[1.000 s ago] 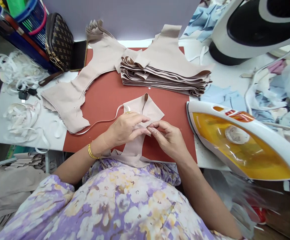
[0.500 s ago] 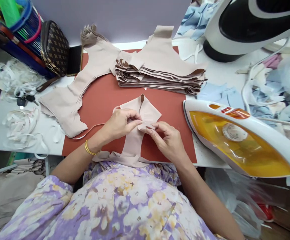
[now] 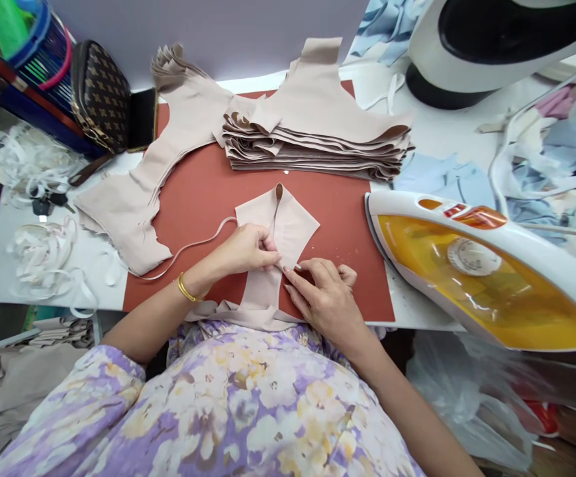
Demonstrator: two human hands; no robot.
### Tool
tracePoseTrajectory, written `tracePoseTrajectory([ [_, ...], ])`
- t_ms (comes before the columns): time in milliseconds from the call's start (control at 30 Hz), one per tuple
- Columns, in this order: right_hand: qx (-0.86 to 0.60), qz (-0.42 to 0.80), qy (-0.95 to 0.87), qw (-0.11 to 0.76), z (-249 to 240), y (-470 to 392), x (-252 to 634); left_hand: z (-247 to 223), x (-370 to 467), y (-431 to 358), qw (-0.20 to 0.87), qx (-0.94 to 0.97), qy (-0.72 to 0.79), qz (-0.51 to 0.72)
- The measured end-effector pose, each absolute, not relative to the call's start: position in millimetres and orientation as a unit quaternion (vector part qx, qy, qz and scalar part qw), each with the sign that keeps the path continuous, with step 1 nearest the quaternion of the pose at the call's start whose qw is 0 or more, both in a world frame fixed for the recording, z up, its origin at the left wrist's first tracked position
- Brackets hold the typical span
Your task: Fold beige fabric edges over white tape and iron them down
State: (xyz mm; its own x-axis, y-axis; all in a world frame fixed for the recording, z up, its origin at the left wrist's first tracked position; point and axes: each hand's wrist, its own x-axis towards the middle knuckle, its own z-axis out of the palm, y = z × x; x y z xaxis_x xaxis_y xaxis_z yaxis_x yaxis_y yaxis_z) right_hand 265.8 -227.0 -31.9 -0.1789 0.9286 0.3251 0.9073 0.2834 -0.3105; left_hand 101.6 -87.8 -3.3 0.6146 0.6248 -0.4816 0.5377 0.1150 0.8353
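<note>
A pale beige fabric piece (image 3: 292, 222) with a slit at its top lies before me, its narrow lower part running down towards my lap. My left hand (image 3: 248, 250) is closed in a pinch at the fabric's middle, at the slit's lower end. Close by, my right hand (image 3: 325, 295) rests its fingertips on the same spot, index finger stretched out and thumb apart from it. From the left, a thin pale strip (image 3: 196, 244) curves across the mat and disappears behind my left hand and the fabric; whether my fingers also hold it is hidden.
Beneath the work lies a red-brown mat (image 3: 193, 199). Stacked beige cut pieces (image 3: 318, 132) are at the back, with more cut pieces (image 3: 142, 182) at the left. An iron with an amber tank (image 3: 467, 258) stands right. White tape coils (image 3: 44, 245) and a patterned pouch (image 3: 102, 96) lie left.
My right hand has moved slightly down, its pinch loosened and its fingers spread. My left hand has shifted a little lower on the fabric. More of the thin strip shows as a curve.
</note>
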Motion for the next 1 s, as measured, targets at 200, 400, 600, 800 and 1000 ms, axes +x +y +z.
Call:
tracePoseTrajectory([
  [200,-0.596,0.013,-0.771,0.224,-32.4,-228.1,265.9,15.8,102.9,-77.9,0.640,0.663,0.382,0.071],
  [400,-0.601,0.020,-0.768,0.220,-31.7,-227.7,267.0,24.1,117.0,-76.2,0.520,0.761,0.388,0.013],
  [600,-0.599,0.009,-0.763,0.240,-33.9,-230.5,267.3,10.0,112.2,-92.2,0.418,0.778,0.469,-0.028],
  [800,-0.570,0.037,-0.770,0.286,-18.3,-233.0,282.1,11.3,103.3,-106.7,0.418,0.771,0.480,-0.023],
  [1000,-0.643,0.002,-0.700,0.311,28.5,-236.4,338.1,12.3,103.2,-111.7,0.391,0.779,0.489,-0.016],
])
